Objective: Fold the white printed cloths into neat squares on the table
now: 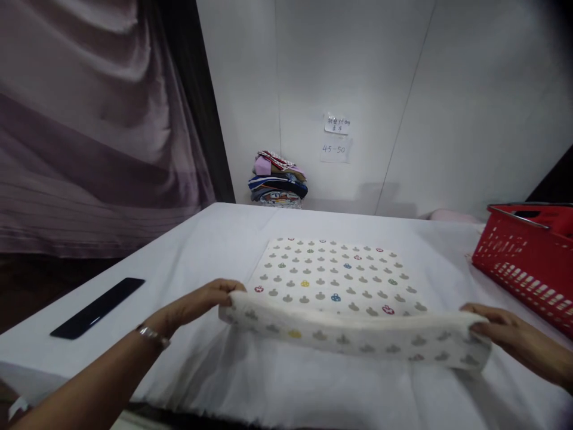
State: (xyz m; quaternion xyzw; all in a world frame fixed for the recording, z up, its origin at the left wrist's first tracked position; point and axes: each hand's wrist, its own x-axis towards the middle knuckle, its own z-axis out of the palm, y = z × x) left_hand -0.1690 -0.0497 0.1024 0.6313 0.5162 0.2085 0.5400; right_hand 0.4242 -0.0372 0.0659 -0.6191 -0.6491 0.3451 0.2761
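A white cloth printed with small grey and coloured mushroom-like shapes lies flat on the white-covered table. Its near edge is lifted and folded over, with the flap hanging between my hands. My left hand pinches the left corner of that raised edge, a silver-coloured band on its wrist. At the opposite corner, my right hand grips the same edge, thumb and fingers closed on the fabric. The part of the cloth behind the raised flap is hidden.
A red plastic basket with a metal handle stands at the right. On the left lies a dark flat slab. Folded fabrics are stacked by the far wall, near paper notes. A pinkish curtain hangs at left.
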